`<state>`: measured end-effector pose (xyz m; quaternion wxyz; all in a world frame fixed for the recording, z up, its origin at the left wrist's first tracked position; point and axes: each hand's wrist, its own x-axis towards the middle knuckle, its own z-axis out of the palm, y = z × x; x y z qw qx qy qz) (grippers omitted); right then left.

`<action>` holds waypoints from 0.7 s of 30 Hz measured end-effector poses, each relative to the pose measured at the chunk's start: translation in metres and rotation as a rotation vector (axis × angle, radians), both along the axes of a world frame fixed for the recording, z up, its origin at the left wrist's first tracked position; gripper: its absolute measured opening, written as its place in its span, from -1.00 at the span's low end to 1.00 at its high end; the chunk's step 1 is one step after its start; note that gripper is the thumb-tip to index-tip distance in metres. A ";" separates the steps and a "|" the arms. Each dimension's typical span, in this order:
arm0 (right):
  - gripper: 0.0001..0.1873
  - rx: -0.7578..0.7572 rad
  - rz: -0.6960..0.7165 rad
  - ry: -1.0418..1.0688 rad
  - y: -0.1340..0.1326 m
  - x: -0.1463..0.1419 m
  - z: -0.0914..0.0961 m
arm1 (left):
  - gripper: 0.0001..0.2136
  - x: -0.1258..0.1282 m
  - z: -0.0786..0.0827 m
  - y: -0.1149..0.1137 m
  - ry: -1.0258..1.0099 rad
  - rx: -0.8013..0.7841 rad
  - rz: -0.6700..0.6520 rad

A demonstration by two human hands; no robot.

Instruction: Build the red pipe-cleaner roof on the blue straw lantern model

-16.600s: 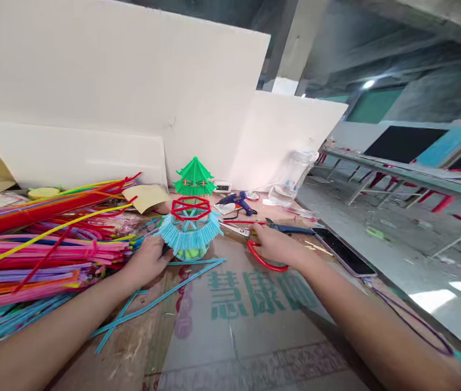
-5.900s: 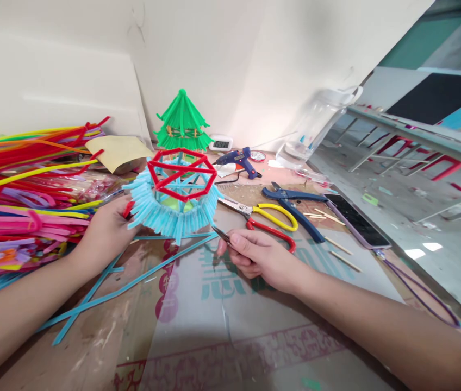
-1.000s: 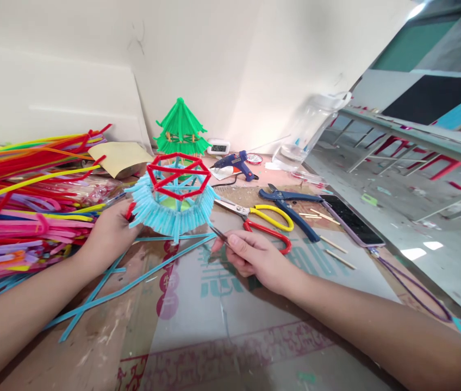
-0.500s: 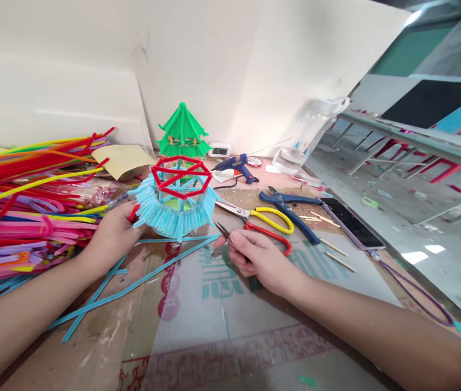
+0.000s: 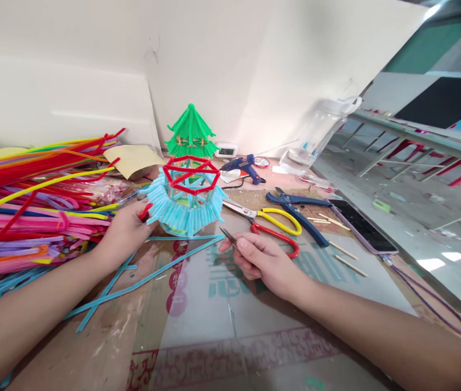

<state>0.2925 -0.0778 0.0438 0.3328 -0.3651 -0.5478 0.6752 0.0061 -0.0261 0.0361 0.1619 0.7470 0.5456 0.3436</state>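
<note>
My left hand point(image 5: 126, 231) is closed on the left side of a light-blue pipe-cleaner model point(image 5: 192, 214), its fingers partly hidden behind the fringed skirt. A red pipe-cleaner frame point(image 5: 192, 175) with crossing bars forms the model's top. Directly behind it rises a green pipe-cleaner roof point(image 5: 192, 127); whether the two are joined I cannot tell. Below and to the right of the model, my right hand point(image 5: 261, 260) pinches dark, pointed tweezers point(image 5: 228, 235). Their tips point up and left, just short of the blue fringe. Loose light-blue pipe cleaners point(image 5: 149, 277) lie below the model.
Bundles of coloured pipe cleaners point(image 5: 38, 217) fill the left side. Scissors point(image 5: 281, 220), blue-handled pliers point(image 5: 301, 214), a glue gun point(image 5: 244, 167), small wooden sticks point(image 5: 344, 250) and a phone point(image 5: 361, 225) lie to the right. A clear water jug point(image 5: 316, 133) stands behind.
The whole view has shifted a little, so everything appears slightly further right. Both hands keep their holds, and the tweezers stay close to the blue fringe.
</note>
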 end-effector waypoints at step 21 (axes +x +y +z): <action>-0.62 -0.374 0.101 0.131 -0.007 -0.009 0.005 | -0.83 0.002 0.001 -0.010 0.016 0.119 0.052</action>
